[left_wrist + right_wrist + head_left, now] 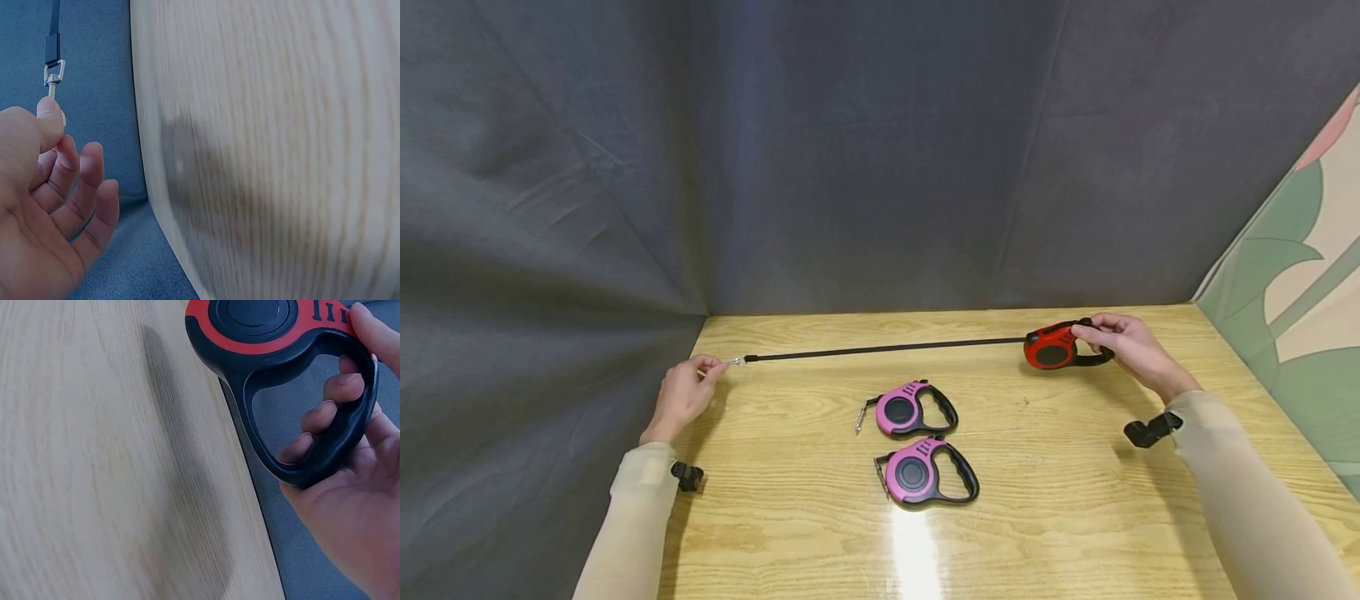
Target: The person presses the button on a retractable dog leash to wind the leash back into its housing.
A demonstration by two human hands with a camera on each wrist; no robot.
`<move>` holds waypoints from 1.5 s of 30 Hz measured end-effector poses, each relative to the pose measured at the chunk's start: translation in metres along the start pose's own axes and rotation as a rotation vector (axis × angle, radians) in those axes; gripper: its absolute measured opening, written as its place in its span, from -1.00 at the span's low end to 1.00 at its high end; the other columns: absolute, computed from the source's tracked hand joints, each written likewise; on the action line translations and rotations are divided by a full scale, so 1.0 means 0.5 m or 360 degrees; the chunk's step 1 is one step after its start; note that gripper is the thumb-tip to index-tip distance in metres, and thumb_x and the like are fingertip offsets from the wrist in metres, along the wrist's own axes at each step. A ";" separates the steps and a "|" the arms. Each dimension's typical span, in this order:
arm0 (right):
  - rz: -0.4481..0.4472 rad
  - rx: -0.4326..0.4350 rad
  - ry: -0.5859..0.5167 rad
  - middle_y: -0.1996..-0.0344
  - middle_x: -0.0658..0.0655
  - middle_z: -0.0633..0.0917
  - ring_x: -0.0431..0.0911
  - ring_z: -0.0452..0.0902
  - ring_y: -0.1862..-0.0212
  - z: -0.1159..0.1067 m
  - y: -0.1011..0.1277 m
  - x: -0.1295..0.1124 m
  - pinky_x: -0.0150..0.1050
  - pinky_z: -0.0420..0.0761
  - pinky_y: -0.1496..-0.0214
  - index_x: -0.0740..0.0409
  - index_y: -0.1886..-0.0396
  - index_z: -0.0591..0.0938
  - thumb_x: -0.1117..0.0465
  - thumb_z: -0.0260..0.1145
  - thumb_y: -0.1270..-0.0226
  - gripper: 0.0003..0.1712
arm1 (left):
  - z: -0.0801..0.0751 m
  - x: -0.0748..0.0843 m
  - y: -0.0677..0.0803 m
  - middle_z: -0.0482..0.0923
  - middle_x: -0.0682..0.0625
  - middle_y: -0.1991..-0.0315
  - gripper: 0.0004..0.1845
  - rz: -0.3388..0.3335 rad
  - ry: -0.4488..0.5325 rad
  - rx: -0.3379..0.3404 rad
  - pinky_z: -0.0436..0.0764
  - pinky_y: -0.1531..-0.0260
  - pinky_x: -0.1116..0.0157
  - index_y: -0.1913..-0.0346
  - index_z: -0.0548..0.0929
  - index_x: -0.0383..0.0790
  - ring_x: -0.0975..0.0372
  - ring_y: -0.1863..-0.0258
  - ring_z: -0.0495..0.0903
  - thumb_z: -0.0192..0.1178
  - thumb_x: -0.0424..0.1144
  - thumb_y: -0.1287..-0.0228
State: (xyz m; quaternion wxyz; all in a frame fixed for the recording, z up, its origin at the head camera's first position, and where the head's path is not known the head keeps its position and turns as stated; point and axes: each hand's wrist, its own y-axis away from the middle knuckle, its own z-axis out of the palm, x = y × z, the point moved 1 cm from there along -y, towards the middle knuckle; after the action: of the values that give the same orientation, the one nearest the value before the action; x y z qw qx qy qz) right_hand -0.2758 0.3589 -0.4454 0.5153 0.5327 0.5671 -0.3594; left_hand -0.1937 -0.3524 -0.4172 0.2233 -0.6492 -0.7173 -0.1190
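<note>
From the head view, our left hand (pixel 683 393) pinches the clip (pixel 735 361) at the tabletop's (pixel 1075 500) far left corner; our right hand (pixel 1122 343) grips the red leash (pixel 1051 347) near the far right edge, two pink leashes (pixel 901 410) between. Left wrist: thumb and fingers (pixel 53 119) pinch the clip (pixel 53 74). Right wrist: fingers (pixel 340 387) curl through the handle (pixel 325 456).

We face a staged recording booth: grey cloth backdrop (pixel 850 150) from nine to one o'clock behind a wooden table (pixel 1060 500).
</note>
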 end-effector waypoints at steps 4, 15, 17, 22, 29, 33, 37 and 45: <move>0.0003 0.0000 0.0005 0.54 -0.17 0.52 -0.14 0.17 0.46 0.000 0.000 -0.002 0.01 0.01 0.23 -0.04 0.34 0.57 0.07 0.36 -0.59 -0.76 | 0.000 0.004 0.000 0.75 -0.22 0.14 -0.58 0.0000 0.0017 -0.0010 0.52 0.29 0.20 -0.05 0.71 -0.28 0.16 0.37 0.66 0.13 0.05 -0.66; 0.0010 -0.0003 0.0073 0.55 -0.17 0.53 -0.24 0.07 0.63 0.000 0.003 -0.004 0.04 -0.01 0.39 -0.06 0.33 0.55 0.02 0.39 -0.57 -0.74 | 0.002 0.007 0.002 0.75 -0.22 0.15 -0.60 -0.0015 0.0029 -0.0020 0.50 0.35 0.23 -0.04 0.70 -0.29 0.16 0.39 0.63 0.14 0.02 -0.66; 0.0006 -0.0004 0.0058 0.55 -0.17 0.53 -0.24 0.08 0.61 0.000 0.002 -0.003 0.03 -0.01 0.37 -0.06 0.34 0.54 0.03 0.38 -0.57 -0.74 | 0.003 0.007 0.002 0.75 -0.22 0.15 -0.60 -0.0017 0.0024 -0.0014 0.51 0.35 0.23 -0.04 0.70 -0.28 0.16 0.38 0.64 0.14 0.03 -0.66; -0.0016 -0.0027 -0.0005 0.55 -0.16 0.52 -0.13 0.11 0.52 0.004 -0.001 0.000 0.00 0.00 0.29 -0.03 0.34 0.55 0.09 0.35 -0.60 -0.76 | 0.010 0.007 0.002 0.76 -0.22 0.14 -0.61 0.0003 0.0021 -0.0012 0.53 0.33 0.23 -0.04 0.71 -0.28 0.13 0.34 0.69 0.15 0.02 -0.65; -0.0010 -0.0040 -0.0081 0.54 -0.12 0.51 -0.10 0.22 0.43 0.008 -0.003 0.002 -0.04 0.04 0.23 0.02 0.35 0.55 0.13 0.34 -0.60 -0.75 | 0.018 0.013 -0.005 0.76 -0.20 0.15 -0.61 0.0012 0.0032 -0.0032 0.52 0.30 0.21 -0.05 0.71 -0.27 0.09 0.29 0.68 0.14 0.03 -0.66; 0.0002 -0.0038 -0.0102 0.53 -0.13 0.51 -0.14 0.28 0.40 0.010 -0.004 0.004 -0.05 0.06 0.21 0.02 0.35 0.55 0.13 0.34 -0.61 -0.75 | 0.020 0.015 -0.009 0.76 -0.20 0.14 -0.61 0.0033 0.0015 -0.0028 0.54 0.25 0.18 -0.05 0.72 -0.27 0.07 0.25 0.70 0.14 0.02 -0.66; 0.0008 -0.0029 -0.0069 0.54 -0.14 0.52 -0.10 0.19 0.44 0.011 -0.005 0.002 -0.02 0.03 0.24 -0.01 0.35 0.55 0.09 0.35 -0.60 -0.74 | 0.022 0.016 -0.010 0.76 -0.19 0.14 -0.63 0.0042 0.0013 -0.0018 0.54 0.23 0.17 -0.03 0.72 -0.26 0.06 0.23 0.70 0.15 0.01 -0.66; 0.0005 -0.0031 -0.0055 0.55 -0.12 0.53 -0.10 0.06 0.54 0.014 -0.004 -0.003 0.01 -0.01 0.32 -0.01 0.36 0.55 0.08 0.36 -0.60 -0.73 | 0.021 0.016 -0.008 0.76 -0.17 0.16 -0.63 0.0054 0.0019 -0.0017 0.51 0.27 0.19 0.00 0.72 -0.25 0.11 0.28 0.68 0.15 0.02 -0.65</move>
State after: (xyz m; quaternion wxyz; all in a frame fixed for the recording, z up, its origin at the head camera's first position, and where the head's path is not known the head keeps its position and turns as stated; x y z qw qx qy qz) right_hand -0.2763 0.3516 -0.4455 0.5309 0.5222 0.5607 -0.3621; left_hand -0.2000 -0.3410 -0.4223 0.2261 -0.6617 -0.7043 -0.1229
